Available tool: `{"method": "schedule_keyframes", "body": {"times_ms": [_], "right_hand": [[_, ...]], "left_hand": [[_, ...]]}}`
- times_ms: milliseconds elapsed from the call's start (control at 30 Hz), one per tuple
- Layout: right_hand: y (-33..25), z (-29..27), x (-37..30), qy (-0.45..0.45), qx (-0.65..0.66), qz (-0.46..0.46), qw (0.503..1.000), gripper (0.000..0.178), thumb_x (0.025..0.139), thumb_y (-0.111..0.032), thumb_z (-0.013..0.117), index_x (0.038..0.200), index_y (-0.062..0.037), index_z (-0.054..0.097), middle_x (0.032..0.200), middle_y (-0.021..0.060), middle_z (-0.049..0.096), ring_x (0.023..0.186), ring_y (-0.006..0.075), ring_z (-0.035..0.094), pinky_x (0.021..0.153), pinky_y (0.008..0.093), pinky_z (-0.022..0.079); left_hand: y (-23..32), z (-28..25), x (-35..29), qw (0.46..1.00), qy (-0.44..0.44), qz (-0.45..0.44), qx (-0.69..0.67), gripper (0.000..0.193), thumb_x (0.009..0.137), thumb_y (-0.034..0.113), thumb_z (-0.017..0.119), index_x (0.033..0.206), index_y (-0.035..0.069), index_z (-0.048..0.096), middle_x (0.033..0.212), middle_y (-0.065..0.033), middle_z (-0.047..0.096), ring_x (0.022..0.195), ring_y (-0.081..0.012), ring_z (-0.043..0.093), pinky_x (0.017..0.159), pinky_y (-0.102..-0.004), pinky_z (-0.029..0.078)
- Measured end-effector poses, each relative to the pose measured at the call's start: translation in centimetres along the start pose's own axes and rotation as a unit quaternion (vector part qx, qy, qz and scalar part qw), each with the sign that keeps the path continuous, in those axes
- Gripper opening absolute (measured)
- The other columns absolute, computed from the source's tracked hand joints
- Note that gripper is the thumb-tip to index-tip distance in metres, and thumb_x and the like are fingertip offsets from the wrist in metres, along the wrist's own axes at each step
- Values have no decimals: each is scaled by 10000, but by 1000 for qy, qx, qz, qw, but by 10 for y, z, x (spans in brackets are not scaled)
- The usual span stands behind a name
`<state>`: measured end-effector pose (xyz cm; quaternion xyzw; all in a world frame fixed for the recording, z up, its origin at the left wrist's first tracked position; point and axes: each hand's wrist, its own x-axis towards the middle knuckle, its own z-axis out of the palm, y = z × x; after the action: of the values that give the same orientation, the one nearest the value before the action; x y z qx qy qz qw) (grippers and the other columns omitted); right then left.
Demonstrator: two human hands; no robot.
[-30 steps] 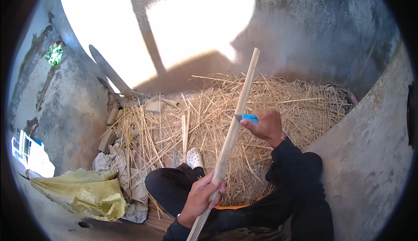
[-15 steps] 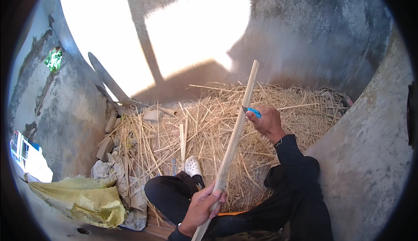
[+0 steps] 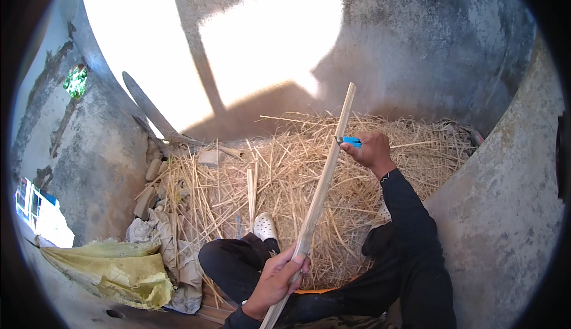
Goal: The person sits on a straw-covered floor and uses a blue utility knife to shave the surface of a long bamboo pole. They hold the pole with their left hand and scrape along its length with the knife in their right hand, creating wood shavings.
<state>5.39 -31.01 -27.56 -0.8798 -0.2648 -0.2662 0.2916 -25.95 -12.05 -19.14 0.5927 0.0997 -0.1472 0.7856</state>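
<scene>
A long pale wooden strip, seemingly split bamboo (image 3: 319, 200), slants up and away from my lap. Near its lower end my left hand (image 3: 278, 281) is wrapped round it, thumb on top. My right hand (image 3: 373, 151) is closed on the blue handle of a knife (image 3: 351, 142). The knife's dark blade meets the strip in its upper part and lies across it. Much of the handle is hidden in my fingers.
Straw-like shavings and thin strips (image 3: 404, 144) cover the ground ahead. A yellow sack (image 3: 128, 269) and grey cloth lie at left. Concrete walls (image 3: 416, 49) enclose the far and right sides. My foot in a white clog (image 3: 264, 226) rests on the shavings.
My right hand has shifted slightly right and up along the strip with the knife, whose blue handle shows more now. The left hand keeps its hold.
</scene>
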Motion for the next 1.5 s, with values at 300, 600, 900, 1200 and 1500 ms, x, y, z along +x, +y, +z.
{"method": "schedule_keyframes", "body": {"times_ms": [300,600,900,1200,1500], "right_hand": [[21,10,14,11,-23,-24,999,763,772,-824,452,491,-117,512,408,52,440,380,223,494,392,383,373],[77,14,29,-4,-89,87,992,785,803,-801,426,590,-77,645,481,101,536,491,306,592,467,436,438],[101,37,39,-48,-83,194,976,829,800,-808,417,539,-45,613,523,177,569,548,365,617,513,470,462],[156,46,23,-129,-64,434,889,944,818,-813,355,960,58,690,869,259,677,901,388,666,796,491,495],[20,1,2,-185,114,222,951,865,804,-830,387,554,-28,595,513,94,533,491,241,549,500,422,427]], "left_hand": [[0,-1,6,1000,9,-10,0,424,1019,237,444,1372,4,413,861,-26,496,474,-32,376,439,-158,298],[-13,-2,5,999,-10,-48,-9,449,1030,246,439,1431,55,380,865,-1,495,505,-31,407,451,-165,325],[-19,-5,15,998,6,-63,-3,410,1021,223,451,1379,25,425,857,-16,500,488,-40,388,449,-172,319],[-12,-8,-37,997,28,-70,29,493,1004,213,473,1443,27,345,856,-35,502,472,-56,398,435,-172,326],[-3,-22,21,997,9,-1,-83,439,1009,196,452,1411,29,396,866,-32,519,472,-46,399,425,-165,315]]}}
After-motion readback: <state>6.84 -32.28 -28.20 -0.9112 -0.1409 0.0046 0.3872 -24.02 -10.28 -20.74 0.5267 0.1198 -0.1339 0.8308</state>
